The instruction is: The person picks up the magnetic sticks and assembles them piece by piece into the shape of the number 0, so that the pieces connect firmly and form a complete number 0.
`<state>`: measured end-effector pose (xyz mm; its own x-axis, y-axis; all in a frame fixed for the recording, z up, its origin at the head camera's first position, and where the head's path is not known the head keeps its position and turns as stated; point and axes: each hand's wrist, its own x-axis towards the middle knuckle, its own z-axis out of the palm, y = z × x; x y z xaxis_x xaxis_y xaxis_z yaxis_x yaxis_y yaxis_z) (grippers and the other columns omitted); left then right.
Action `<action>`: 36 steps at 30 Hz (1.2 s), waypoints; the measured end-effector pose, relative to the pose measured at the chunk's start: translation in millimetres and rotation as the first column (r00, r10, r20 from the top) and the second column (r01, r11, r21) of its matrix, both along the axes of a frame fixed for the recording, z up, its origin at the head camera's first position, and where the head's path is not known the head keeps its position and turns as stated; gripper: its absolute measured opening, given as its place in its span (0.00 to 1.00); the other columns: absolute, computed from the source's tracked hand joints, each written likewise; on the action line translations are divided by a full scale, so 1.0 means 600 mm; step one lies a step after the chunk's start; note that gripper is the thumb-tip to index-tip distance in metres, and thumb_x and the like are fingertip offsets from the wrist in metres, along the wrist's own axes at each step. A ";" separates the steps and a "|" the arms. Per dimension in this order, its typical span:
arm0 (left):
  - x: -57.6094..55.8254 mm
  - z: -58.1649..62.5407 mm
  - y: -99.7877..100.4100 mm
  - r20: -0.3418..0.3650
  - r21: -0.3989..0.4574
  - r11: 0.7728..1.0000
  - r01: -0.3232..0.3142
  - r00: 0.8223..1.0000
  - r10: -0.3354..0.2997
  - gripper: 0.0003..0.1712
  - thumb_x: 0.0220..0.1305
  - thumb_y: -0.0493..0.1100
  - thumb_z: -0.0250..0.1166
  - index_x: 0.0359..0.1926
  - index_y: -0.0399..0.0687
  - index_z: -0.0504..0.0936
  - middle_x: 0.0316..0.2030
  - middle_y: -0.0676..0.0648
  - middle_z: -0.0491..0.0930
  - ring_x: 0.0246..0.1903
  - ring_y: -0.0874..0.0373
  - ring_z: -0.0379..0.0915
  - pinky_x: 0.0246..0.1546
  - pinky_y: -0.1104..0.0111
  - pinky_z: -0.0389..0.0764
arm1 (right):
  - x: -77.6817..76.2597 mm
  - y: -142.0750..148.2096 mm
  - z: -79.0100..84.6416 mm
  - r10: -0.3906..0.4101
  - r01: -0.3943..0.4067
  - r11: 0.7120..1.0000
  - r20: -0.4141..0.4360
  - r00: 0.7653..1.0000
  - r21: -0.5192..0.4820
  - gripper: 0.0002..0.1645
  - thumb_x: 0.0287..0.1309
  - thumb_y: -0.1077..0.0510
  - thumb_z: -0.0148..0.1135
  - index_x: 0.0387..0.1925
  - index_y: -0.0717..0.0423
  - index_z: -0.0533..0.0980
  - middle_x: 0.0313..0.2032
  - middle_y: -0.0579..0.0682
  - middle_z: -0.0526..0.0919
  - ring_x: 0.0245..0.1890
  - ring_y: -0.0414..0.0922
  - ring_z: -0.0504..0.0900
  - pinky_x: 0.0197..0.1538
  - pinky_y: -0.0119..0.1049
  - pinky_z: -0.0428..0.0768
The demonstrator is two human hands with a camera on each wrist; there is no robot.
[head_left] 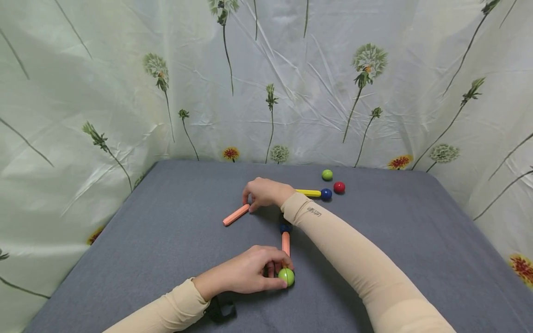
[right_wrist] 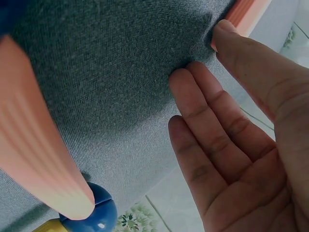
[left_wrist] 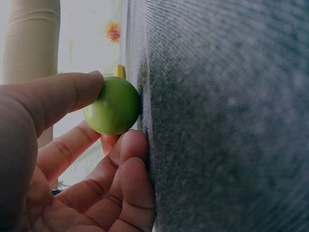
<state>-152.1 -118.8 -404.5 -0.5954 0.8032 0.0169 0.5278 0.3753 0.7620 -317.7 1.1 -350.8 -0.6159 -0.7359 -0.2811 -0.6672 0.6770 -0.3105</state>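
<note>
My left hand [head_left: 254, 270] pinches a shiny green ball [head_left: 286, 276] between thumb and fingers, low against the grey cloth. A pink rod [head_left: 285, 243] runs from beside that ball to a dark blue ball [head_left: 285, 228], partly hidden under the right forearm. Farther off, my right hand [head_left: 268, 192] pinches the near end of a separate pink rod [head_left: 236, 215] lying on the cloth. In the right wrist view the thumb presses this rod [right_wrist: 246, 17], while the other visible fingers extend beside it; the index finger is hidden there.
Behind the right wrist lies a yellow rod [head_left: 309, 193] with a blue ball [head_left: 326, 194] at its end. A red ball [head_left: 339, 187] and another green ball [head_left: 327, 175] sit near the back edge. A black strap [head_left: 220, 311] shows under the left wrist. Flower-patterned fabric [head_left: 250, 115] hangs behind the table.
</note>
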 end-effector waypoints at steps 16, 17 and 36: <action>0.000 0.001 0.001 0.007 0.002 1.000 -0.002 1.000 0.002 0.10 0.71 0.44 0.74 0.51 0.56 0.86 0.37 0.60 0.82 0.34 0.75 0.75 0.41 0.77 0.81 | 0.007 -0.001 0.002 0.004 -0.004 1.000 -0.039 0.999 0.013 0.06 0.69 0.53 0.74 0.44 0.48 0.87 0.42 0.49 0.88 0.36 0.41 0.81 0.40 0.33 0.77; -0.001 0.001 0.001 0.007 0.004 1.000 -0.001 1.000 0.001 0.10 0.71 0.43 0.74 0.51 0.56 0.86 0.37 0.60 0.82 0.34 0.75 0.75 0.41 0.77 0.81 | 0.007 0.000 0.003 0.010 -0.010 1.000 -0.041 0.999 0.009 0.06 0.69 0.53 0.73 0.44 0.49 0.87 0.41 0.49 0.88 0.36 0.41 0.81 0.40 0.33 0.78; -0.001 -0.002 0.004 0.069 0.030 1.000 -0.008 0.998 0.006 0.09 0.72 0.44 0.73 0.51 0.58 0.87 0.36 0.59 0.84 0.32 0.74 0.77 0.39 0.75 0.83 | 0.033 0.107 0.037 0.069 -0.066 0.988 0.016 0.998 -0.136 0.06 0.74 0.54 0.69 0.41 0.52 0.85 0.34 0.45 0.88 0.31 0.35 0.80 0.37 0.28 0.77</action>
<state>-152.5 -116.5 -405.5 -0.6019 0.7986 -0.0004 0.4712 0.3555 0.8072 -298.2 65.0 -328.6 -0.5588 -0.8078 -0.1879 -0.7027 0.5814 -0.4100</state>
